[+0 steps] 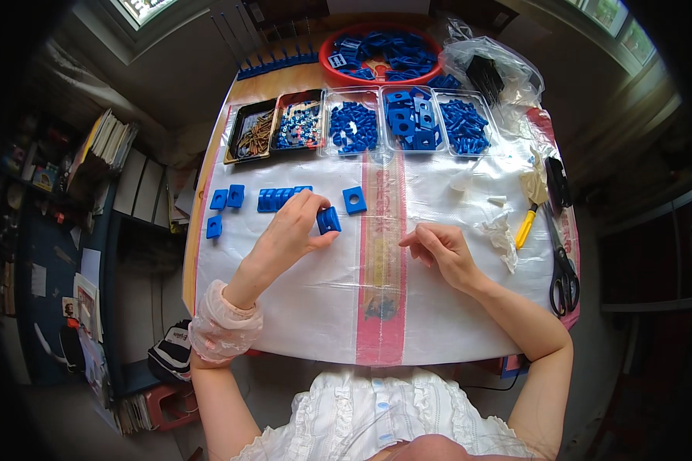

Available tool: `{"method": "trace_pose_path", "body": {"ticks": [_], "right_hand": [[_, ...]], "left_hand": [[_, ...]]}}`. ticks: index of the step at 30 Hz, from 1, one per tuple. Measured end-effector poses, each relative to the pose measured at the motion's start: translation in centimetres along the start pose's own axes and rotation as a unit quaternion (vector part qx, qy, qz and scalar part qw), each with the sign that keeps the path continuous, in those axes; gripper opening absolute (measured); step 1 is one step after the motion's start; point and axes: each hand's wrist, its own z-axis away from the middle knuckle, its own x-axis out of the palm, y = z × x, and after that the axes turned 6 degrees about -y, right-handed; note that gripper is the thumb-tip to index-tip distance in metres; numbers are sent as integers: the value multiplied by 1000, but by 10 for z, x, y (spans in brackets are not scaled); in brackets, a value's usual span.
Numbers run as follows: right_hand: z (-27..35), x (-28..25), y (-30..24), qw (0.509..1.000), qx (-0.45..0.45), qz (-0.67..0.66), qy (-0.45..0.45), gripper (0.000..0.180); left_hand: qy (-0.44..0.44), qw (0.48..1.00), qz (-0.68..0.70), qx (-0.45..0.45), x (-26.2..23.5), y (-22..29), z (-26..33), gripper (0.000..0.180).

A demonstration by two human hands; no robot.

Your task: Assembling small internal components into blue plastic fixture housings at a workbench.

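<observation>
My left hand (291,229) is closed on a blue square plastic piece (329,220), pinched between thumb and fingers above the white sheet. It may be more than one piece stacked; I cannot tell. Behind this hand stands a row of similar blue pieces (273,200), set close together on edge. One blue square piece with a round hole (354,200) lies apart, just right of the held one. My right hand (440,253) hovers over the sheet at the right of the middle band, its fingers curled in with nothing visible in them. Three blue holed pieces (218,199) lie at the left.
Along the back stand trays: black ones with brass-coloured pins (256,138) and small nuts (300,123), clear ones with blue parts (354,127). Behind is a red basin (324,69) of blue pieces. Scissors (564,284) and a yellow-handled tool (526,227) lie at right.
</observation>
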Motion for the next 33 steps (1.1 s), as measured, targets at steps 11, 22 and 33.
{"method": "trace_pose_path", "body": {"ticks": [11,22,33], "right_hand": [[0,0,-1,1000,3,7,1,36],[0,0,-1,1000,7,4,1,37],[0,0,0,1000,4,-8,4,34]], "left_hand": [[-46,996,-47,61,6,20,8,38],[70,997,-42,14,16,-5,-34,43],[41,998,-56,-5,11,3,-36,44]]}}
